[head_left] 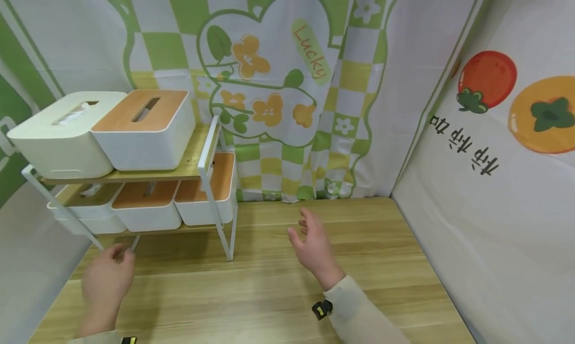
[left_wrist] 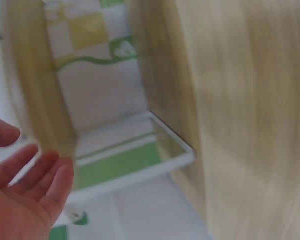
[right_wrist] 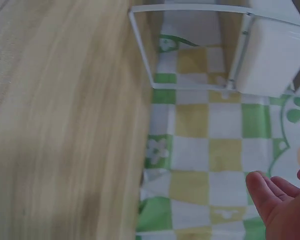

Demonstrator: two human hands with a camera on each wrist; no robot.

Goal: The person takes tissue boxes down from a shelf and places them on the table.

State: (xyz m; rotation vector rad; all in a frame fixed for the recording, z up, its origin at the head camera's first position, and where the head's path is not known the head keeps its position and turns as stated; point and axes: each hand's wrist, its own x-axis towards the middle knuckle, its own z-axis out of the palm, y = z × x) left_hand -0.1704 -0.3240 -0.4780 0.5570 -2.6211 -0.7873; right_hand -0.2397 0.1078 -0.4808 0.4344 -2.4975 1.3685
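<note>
Close to the front left leg of a two-tier shelf rack [head_left: 214,199], my left hand [head_left: 108,279] hovers with loosely curled fingers and nothing in them. The left wrist view shows the same hand [left_wrist: 32,190] with its palm turned up, beside the rack's white frame [left_wrist: 140,172]. My right hand [head_left: 313,244] is over the table to the right of the rack, fingers relaxed, holding nothing. On the rack's top board stand a cream tissue box [head_left: 63,149] and a white tissue box with an orange-brown lid [head_left: 148,147].
Three more lidded boxes, among them a middle one [head_left: 148,214], fill the rack's lower board. The wood-grain table [head_left: 269,294] meets a checkered curtain [head_left: 292,169] at the back and a printed white wall [head_left: 471,209] on the right.
</note>
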